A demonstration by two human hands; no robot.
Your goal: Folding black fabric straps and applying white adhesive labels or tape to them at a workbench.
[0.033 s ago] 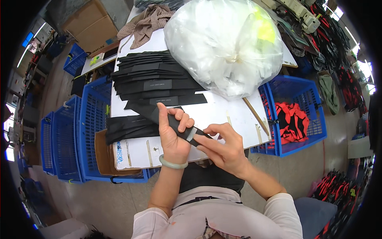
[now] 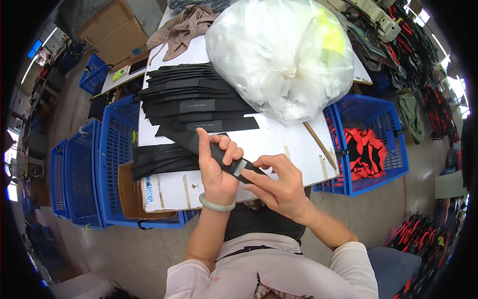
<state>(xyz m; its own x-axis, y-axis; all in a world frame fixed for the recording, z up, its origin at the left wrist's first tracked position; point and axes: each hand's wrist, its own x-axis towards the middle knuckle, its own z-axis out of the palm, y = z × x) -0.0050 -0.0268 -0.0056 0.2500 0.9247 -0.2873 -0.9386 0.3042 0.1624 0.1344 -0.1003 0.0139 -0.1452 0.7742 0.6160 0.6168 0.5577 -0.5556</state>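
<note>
A black fabric strip (image 2: pixel 225 162) runs slantwise from the near stack of strips into my hands. My left hand (image 2: pixel 217 172), palm up with a pale bangle at the wrist, has its fingers curled over the strip and its thumb stretched out. My right hand (image 2: pixel 283 187) pinches the strip's near end, fingertips beside a small grey patch (image 2: pixel 240 167) on it. What the patch is made of, I cannot tell. Beyond my hands, more black fabric strips (image 2: pixel 194 94) lie overlapped in a row, some with dark labels. Another bunch of strips (image 2: pixel 162 159) rests left of my left hand.
A big clear plastic bag (image 2: pixel 279 60) of white material covers the far right of the white table (image 2: pixel 271 142). A wooden stick (image 2: pixel 320 144) lies near its right edge. Blue crates (image 2: pixel 376 188) stand on both sides; one holds red and black fabric (image 2: pixel 366 152). A checked cloth (image 2: pixel 184 30) lies at the back.
My right hand's fingers have shifted very slightly at the strip's end. My left hand and everything on the table look the same.
</note>
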